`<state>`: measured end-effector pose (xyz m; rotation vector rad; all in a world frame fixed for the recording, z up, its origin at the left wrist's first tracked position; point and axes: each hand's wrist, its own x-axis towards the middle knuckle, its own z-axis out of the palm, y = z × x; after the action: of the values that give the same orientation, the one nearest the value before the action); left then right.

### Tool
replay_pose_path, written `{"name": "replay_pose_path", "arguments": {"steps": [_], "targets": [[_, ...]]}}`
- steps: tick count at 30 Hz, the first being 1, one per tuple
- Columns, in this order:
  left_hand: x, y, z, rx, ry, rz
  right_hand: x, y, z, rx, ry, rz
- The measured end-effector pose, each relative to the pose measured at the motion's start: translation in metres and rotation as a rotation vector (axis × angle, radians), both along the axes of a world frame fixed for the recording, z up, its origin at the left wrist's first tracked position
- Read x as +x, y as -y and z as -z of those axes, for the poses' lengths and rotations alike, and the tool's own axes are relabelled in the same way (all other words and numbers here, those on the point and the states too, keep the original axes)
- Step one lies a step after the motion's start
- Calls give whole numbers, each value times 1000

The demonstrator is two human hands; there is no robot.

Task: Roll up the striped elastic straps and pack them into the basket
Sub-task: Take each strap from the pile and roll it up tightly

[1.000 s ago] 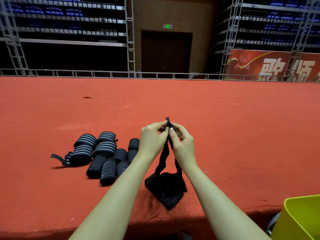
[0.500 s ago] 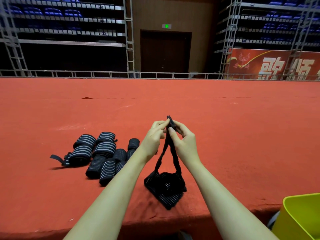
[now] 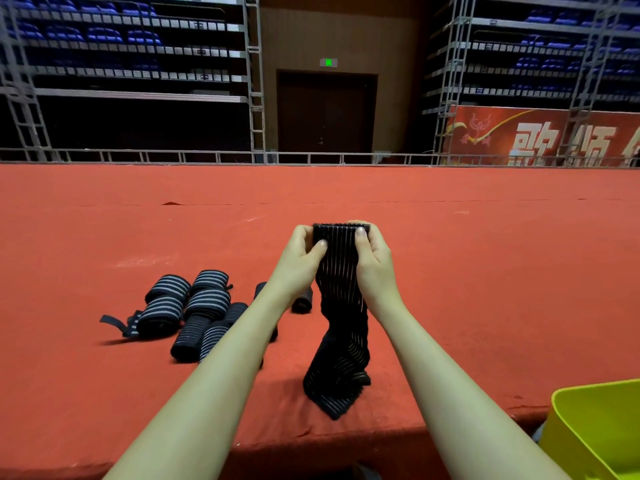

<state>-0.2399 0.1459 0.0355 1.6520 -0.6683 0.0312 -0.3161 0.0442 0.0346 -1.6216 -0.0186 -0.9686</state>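
Observation:
A black striped elastic strap [image 3: 341,306] hangs from both my hands, its top end spread flat and its lower part bunched on the red carpet. My left hand [image 3: 300,261] pinches the strap's top left edge and my right hand [image 3: 375,261] pinches its top right edge. Left of my arms lies a pile of several rolled striped straps [image 3: 194,310], one with a loose tail. The yellow-green basket [image 3: 595,431] stands at the bottom right, below the platform edge, and only its corner shows.
The red carpeted platform [image 3: 485,271] stretches far ahead, and its front edge runs just under my forearms. A metal railing, scaffolding with blue seats, a dark door and a red banner stand behind it.
The strap's top end was pinched narrow between my fingertips; now it is spread flat and wide between both hands, which have moved slightly apart.

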Motion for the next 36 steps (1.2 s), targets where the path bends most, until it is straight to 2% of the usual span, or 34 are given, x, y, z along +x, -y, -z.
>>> {"name": "replay_pose_path", "arguments": {"steps": [4,7,16,20,28,32,36], "targets": [[-15,-4,-22,-41,38,-24,4,4,-10,-143,-18,117],[-27,-7,-38,-130,64,-26,-4,8,-15,-143,-45,160],[-46,-13,-68,-250,25,-39,-23,-4,-13,-333,-167,104],[-52,-22,-75,-246,30,-45,-25,-9,-21,-318,-149,101],[-73,-52,-89,-155,237,-137,-59,-27,-41,-111,-77,-194],[-80,-62,-87,-86,380,-236,-76,-31,-47,-130,-65,-235],[-83,-66,-75,-69,340,-256,-82,-31,-35,-180,-180,-190]]}}
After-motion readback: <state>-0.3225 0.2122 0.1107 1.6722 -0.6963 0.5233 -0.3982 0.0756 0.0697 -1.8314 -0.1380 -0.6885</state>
